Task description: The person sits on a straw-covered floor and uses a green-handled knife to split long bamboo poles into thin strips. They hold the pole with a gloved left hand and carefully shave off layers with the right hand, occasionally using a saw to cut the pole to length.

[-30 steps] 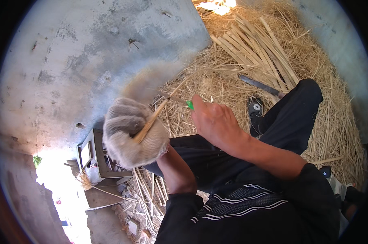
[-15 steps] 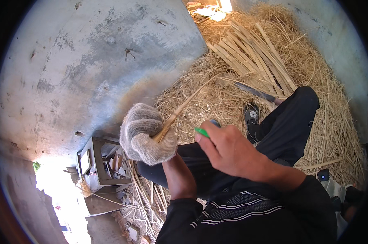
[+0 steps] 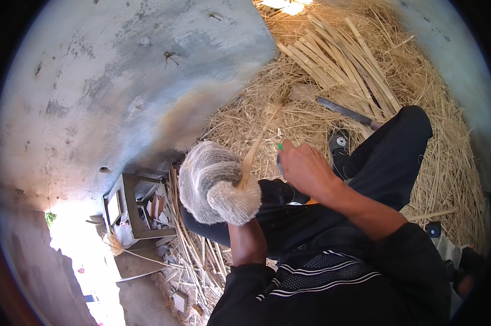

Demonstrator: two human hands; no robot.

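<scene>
My left hand (image 3: 217, 185), in a thick grey-white knitted glove, is closed round a pale bamboo strip (image 3: 255, 145). The strip slants up and away from the fist, its far end over the shavings. To the right of it, my bare right hand (image 3: 309, 169) is closed on a small green-handled tool (image 3: 279, 146). Only a bit of green and a dark bluish edge show past the fingers, so its kind is hidden. The right fist is apart from the strip.
Split bamboo strips (image 3: 349, 65) lie piled on shavings (image 3: 441, 146) at the far right. A long knife (image 3: 346, 111) rests beside my shoe (image 3: 340, 142). A worn wall (image 3: 120, 81) rises at left, above a wooden stool frame (image 3: 139, 209) and more strips (image 3: 199, 261).
My left hand has moved right and slightly down with the bamboo strip, which now stands steeper. My right hand has shifted right and a little up, and less of the green handle shows.
</scene>
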